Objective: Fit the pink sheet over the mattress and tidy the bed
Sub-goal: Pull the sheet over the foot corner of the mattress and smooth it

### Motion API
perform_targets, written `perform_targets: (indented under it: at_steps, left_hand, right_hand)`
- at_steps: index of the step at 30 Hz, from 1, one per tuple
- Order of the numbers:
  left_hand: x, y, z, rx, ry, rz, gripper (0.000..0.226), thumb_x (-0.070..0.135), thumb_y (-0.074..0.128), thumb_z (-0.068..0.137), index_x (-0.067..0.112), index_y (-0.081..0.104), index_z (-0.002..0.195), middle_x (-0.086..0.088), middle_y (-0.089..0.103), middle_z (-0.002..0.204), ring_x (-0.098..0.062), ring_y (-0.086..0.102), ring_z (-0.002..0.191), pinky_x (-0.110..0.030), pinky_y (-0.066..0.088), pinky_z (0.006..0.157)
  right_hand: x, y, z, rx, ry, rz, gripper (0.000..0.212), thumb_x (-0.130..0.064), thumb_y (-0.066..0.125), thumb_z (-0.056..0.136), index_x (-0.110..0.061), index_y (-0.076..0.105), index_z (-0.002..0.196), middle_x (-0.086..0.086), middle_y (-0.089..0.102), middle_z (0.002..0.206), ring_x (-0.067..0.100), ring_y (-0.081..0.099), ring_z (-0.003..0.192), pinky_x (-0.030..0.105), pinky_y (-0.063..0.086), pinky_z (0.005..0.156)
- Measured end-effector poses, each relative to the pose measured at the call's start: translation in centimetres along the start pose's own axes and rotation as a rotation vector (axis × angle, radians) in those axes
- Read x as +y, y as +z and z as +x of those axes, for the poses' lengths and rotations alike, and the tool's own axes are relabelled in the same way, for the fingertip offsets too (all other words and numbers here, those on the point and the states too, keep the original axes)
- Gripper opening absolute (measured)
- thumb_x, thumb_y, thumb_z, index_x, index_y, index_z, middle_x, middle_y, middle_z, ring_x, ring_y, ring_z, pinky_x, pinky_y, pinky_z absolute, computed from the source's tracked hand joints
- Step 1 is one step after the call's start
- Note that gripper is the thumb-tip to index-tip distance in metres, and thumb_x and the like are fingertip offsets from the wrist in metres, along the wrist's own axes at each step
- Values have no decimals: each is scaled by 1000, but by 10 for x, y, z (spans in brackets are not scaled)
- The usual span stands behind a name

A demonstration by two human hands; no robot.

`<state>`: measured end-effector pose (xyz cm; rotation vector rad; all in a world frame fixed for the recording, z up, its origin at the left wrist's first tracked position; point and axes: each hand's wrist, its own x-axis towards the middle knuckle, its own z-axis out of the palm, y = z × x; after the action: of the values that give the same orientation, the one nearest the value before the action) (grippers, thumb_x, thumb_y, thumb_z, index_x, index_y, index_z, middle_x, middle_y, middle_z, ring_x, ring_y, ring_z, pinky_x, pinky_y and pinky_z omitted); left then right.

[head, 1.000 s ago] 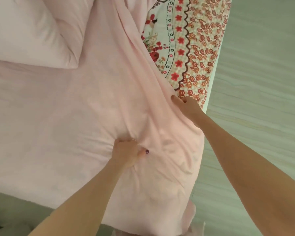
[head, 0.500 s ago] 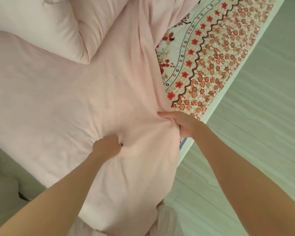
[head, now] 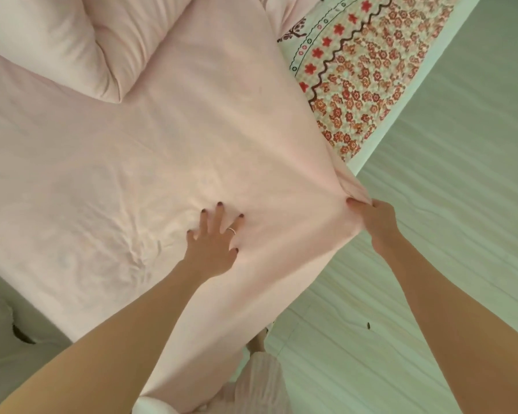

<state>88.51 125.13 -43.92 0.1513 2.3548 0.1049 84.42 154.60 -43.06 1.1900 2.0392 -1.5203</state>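
Pink sheet spread over most of bed. Left hand laid flat, fingers apart, pressed on sheet. Sheet edge pinched by right hand at bed side. Flowery mattress part bare. Pulling, smoothing left, likely.

Pale floor with a faint wavy grain is seen across the right of the frame. A small dark speck is noted at lower right.
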Motion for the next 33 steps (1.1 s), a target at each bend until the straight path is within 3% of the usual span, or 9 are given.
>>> perform_targets:
  at_steps: [4, 10, 13, 15, 20, 23, 25, 29, 33]
  left_hand:
    - [-1, -6, 1, -21, 8, -6, 65, 34, 40, 96, 40, 0, 147, -1, -23, 156, -31, -12, 145, -49, 27, 112]
    - [2, -2, -8, -12, 59, 37, 60, 29, 38, 96, 35, 8, 148, 0, -19, 157, -30, -12, 145, -48, 20, 114]
    - [-8, 4, -15, 236, 213, -143, 37, 13, 39, 92, 12, 56, 125, -3, 23, 155, -27, 22, 144, -50, 37, 106]
    - [-20, 6, -15, 437, 223, -244, 33, 8, 42, 86, 7, 64, 110, -8, 44, 144, -26, 44, 132, -47, 48, 95]
    - [-53, 35, -24, 336, -48, -189, 51, 19, 33, 95, 16, 29, 145, -7, 14, 158, -26, 14, 146, -51, 25, 109]
    - [-58, 62, -44, 188, -66, -67, 59, 30, 20, 90, 19, 25, 147, -8, 20, 156, -30, 23, 143, -59, 34, 102]
    - [-65, 78, -59, 191, 9, -59, 59, 30, 25, 88, 20, 26, 146, -8, 26, 154, -31, 28, 141, -57, 35, 103]
    - [-92, 97, -84, 156, 194, -155, 64, 36, 15, 84, 29, 14, 148, 9, -4, 156, -18, -4, 145, -37, -2, 119]
    - [-121, 97, -109, 79, 283, -264, 60, 32, 12, 88, 24, 32, 144, 14, 1, 155, -13, 2, 147, -33, 5, 120]
  right_hand:
    - [1, -9, 13, 186, -43, -235, 31, -19, 59, 88, -10, 39, 65, 1, 37, 61, 21, 38, 63, 29, 26, 50]
    - [11, -14, 14, 280, 56, -559, 36, -24, 57, 90, -2, 45, 116, 17, 55, 106, 33, 52, 96, 40, 41, 78]
    - [13, 2, 9, 298, 103, -700, 51, -17, 53, 90, -4, 32, 135, 18, 44, 131, 35, 40, 122, 48, 36, 96]
    - [8, 21, 3, 296, 25, -781, 53, -21, 49, 94, -6, 27, 140, 17, 38, 139, 33, 36, 127, 49, 34, 99]
    - [-2, 106, -35, 115, -651, -1017, 54, -27, 40, 97, -16, 22, 147, 11, 23, 154, 29, 22, 142, 50, 30, 106]
    - [19, 165, -72, -121, -883, -1133, 54, -25, 51, 92, -19, 35, 143, 10, 22, 156, 28, 22, 144, 54, 33, 106]
    - [48, 192, -102, -145, -875, -1263, 59, -26, 69, 78, -18, 50, 134, 12, 38, 149, 31, 39, 136, 60, 42, 96]
    - [96, 199, -141, -141, -735, -1384, 71, -20, 72, 74, -20, 38, 136, 13, 43, 145, 34, 44, 132, 61, 47, 84]
    - [110, 190, -171, -134, -682, -1422, 84, 6, 55, 70, -22, 30, 144, 13, 32, 152, 35, 40, 135, 45, 58, 66]
